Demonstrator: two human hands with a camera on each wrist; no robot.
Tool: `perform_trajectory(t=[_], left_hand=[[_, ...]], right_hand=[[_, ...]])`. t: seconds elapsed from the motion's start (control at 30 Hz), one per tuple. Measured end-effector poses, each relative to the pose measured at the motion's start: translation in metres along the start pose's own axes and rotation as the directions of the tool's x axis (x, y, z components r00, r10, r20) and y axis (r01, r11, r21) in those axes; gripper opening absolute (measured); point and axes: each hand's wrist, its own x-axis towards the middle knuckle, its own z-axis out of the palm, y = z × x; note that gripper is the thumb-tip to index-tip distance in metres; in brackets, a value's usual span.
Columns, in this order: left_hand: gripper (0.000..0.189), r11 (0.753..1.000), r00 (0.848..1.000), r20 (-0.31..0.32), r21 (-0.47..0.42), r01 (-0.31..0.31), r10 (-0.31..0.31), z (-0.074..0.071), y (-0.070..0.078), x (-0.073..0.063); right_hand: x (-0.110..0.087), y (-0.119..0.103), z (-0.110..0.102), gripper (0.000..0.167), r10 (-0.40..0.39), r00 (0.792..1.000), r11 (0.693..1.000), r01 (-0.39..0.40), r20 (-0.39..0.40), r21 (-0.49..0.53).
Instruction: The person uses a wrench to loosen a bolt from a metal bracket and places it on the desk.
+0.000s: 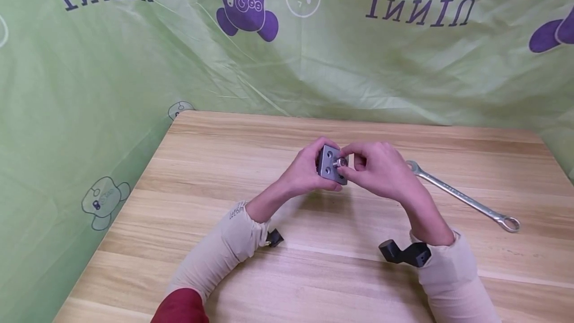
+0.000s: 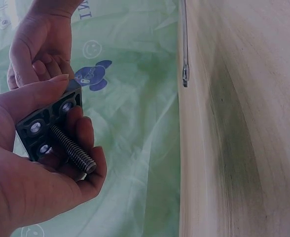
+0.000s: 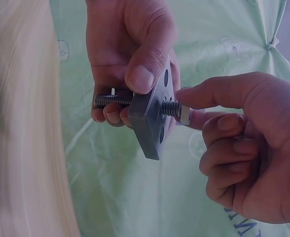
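Head view: one grey square plate (image 1: pixel 335 177) is held up over the wood-grain bench (image 1: pixel 314 278) by the left hand (image 1: pixel 307 169), its fingers curled round the edges. One hex-head bolt (image 1: pixel 343 162) is set in the plate; its head is pinched by the fingers of the right hand (image 1: pixel 383 169). Two holes are seen clearly on the plate's near face; part of that face is covered by the right fingertips. One combination wrench (image 1: pixel 462 195) is laid on the bench to the right of the right hand, open end nearer the hand, ring end farther off. Two beige sleeves (image 1: pixel 224 243) are seen, and one black wrist mount (image 1: pixel 404 254) is worn at each wrist. The bench is backed by green printed cloth (image 1: pixel 148 59).

Left wrist view: the plate's dark, ribbed back is shown, three metal-lined holes counted. One long threaded shank (image 2: pixel 72 148) is passed through and stuck out toward the camera, left fingers bent beside it. One wrench is seen on the bench, nearly edge-on.

Right wrist view: the plate is seen nearly side-on, clasped by the left thumb and fingers. Thread is exposed on both sides, so the bolt is not fully seated. Its head is pinched between right thumb and index finger; the other three fingers are folded inward.
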Motion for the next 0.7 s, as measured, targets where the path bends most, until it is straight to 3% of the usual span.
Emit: perform_trajectory(t=[0.37, 0.57, 0.7], left_hand=[[0.070, 0.999, 1.000, 0.001, 0.045, -0.006, 0.006, 0.000, 0.001, 0.001], [0.071, 0.999, 1.000, -0.006, 0.053, 0.001, -0.001, 0.001, 0.000, 0.002], [0.071, 1.000, 1.000, -0.003, 0.029, 0.006, -0.006, 0.001, 0.000, 0.003]], right_hand=[[0.002, 0.009, 0.001, 0.032, -0.182, 0.981, 0.983, 0.183, -0.061, -0.001], [0.002, 0.012, 0.001, 0.034, -0.209, 0.976, 0.978, 0.209, -0.061, -0.007], [0.001, 0.011, -0.003, 0.032, -0.173, 0.985, 0.985, 0.173, -0.026, 0.018]])
